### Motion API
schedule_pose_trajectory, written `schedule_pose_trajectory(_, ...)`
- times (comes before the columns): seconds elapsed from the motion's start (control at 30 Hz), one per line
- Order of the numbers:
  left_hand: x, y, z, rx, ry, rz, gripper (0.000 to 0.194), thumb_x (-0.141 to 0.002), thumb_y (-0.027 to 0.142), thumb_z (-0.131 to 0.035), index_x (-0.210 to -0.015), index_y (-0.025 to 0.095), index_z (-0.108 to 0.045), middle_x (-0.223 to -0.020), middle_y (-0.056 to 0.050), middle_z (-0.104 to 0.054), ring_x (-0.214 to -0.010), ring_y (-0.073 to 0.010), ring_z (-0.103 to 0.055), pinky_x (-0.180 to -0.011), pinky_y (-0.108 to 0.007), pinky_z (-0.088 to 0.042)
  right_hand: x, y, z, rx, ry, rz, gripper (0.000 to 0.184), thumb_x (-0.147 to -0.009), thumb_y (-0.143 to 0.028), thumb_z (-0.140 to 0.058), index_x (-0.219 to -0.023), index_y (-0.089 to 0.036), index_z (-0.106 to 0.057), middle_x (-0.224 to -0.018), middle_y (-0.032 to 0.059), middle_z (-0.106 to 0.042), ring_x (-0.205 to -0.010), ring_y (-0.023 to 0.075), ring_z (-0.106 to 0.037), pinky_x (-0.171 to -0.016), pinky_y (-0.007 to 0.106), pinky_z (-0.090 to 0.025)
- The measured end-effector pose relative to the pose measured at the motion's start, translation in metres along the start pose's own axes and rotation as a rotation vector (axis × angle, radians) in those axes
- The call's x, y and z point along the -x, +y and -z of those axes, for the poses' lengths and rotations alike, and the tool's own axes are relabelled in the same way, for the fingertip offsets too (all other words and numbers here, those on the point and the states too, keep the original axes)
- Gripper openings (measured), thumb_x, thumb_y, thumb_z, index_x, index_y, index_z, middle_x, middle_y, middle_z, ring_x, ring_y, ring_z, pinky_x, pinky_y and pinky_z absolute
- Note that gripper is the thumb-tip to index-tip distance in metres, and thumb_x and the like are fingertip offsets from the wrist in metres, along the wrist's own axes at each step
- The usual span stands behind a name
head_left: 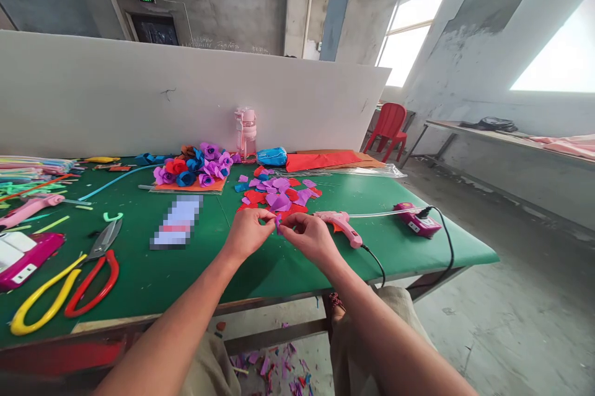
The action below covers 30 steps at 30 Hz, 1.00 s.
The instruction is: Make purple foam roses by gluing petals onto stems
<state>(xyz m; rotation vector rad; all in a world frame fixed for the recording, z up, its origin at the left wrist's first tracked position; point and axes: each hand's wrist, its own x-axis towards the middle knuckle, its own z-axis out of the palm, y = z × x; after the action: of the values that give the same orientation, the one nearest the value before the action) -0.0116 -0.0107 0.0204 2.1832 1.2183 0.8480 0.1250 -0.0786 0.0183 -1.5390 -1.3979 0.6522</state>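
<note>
Through the head camera I have both hands in view, close together above the near half of the green tabletop [232, 284]. Left hand [246, 233]: thumb and fingertips pinch a small purple piece [278, 222]. Right hand [310, 236]: fingertips pinch the same piece from the other side. I note it upright in the narrow gap between them; its exact shape is too small for me to make out.

Just beyond the fingers, a loose spread of cut pieces [280, 201], mostly purple and red, a few blue. Just right of the right hand, a pink glue gun [343, 224] on its side, a clear stick [379, 214] running from its back towards a magenta power strip [413, 222].

Farther left I log a heap of purple, blue and red flowers [198, 167] on an orange sheet [214, 186], then scissors [103, 242] with one yellow and one red handle, blades parted. Behind: a pink bottle [246, 136] standing near a white board [186, 98]. Below the tabletop edge, coloured scraps [264, 366] litter the floor.
</note>
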Motion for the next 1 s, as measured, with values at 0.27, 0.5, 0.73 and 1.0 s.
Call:
schedule_pose_trajectory(0.27,0.0016,0.0047,0.0017,0.003,0.007,0.003,0.02,-0.069,0.021,-0.054,-0.072,0.019,-0.074,-0.063,0.0,-0.071,-0.043,-0.0081,-0.045,-0.047,-0.02,-0.035,0.0007,0.0038,-0.0011,0.0,-0.04,0.008,0.014,-0.068,-0.029,-0.059,-0.072,-0.017,-0.065,-0.064,0.0,-0.061,-0.055,0.0109,-0.045,-0.049,0.023,-0.032)
schedule_pose_trajectory(0.5,0.0018,0.0037,0.001,-0.021,0.005,-0.013,0.02,-0.071,0.024,-0.055,-0.069,0.019,-0.074,-0.057,0.001,-0.068,-0.04,-0.0073,-0.04,-0.046,-0.02,-0.032,0.0006,0.0054,-0.001,0.011,-0.036,0.008,0.015,-0.069,-0.03,-0.057,-0.071,-0.017,-0.065,-0.061,-0.0005,-0.06,-0.053,0.0108,-0.044,-0.048,0.023,-0.032)
schedule_pose_trajectory(0.73,0.002,0.0036,0.0,-0.003,-0.022,0.015,0.021,-0.07,0.024,-0.054,-0.072,0.019,-0.075,-0.062,0.0,-0.069,-0.043,-0.0086,-0.044,-0.047,-0.021,-0.032,0.0003,0.0071,-0.0029,0.016,-0.036,0.032,0.013,-0.068,-0.028,-0.057,-0.071,-0.018,-0.064,-0.064,-0.0005,-0.062,-0.055,0.011,-0.046,-0.05,0.023,-0.033)
schedule_pose_trajectory(1.0,0.0035,0.003,-0.0013,-0.003,-0.048,0.024,0.023,-0.071,0.026,-0.054,-0.075,0.02,-0.075,-0.066,-0.001,-0.071,-0.045,-0.0095,-0.048,-0.047,-0.022,-0.033,-0.0001,0.0066,-0.002,0.023,-0.045,0.013,0.014,-0.067,-0.027,-0.054,-0.067,-0.016,-0.063,-0.061,-0.0006,-0.06,-0.054,0.0108,-0.045,-0.05,0.023,-0.033)
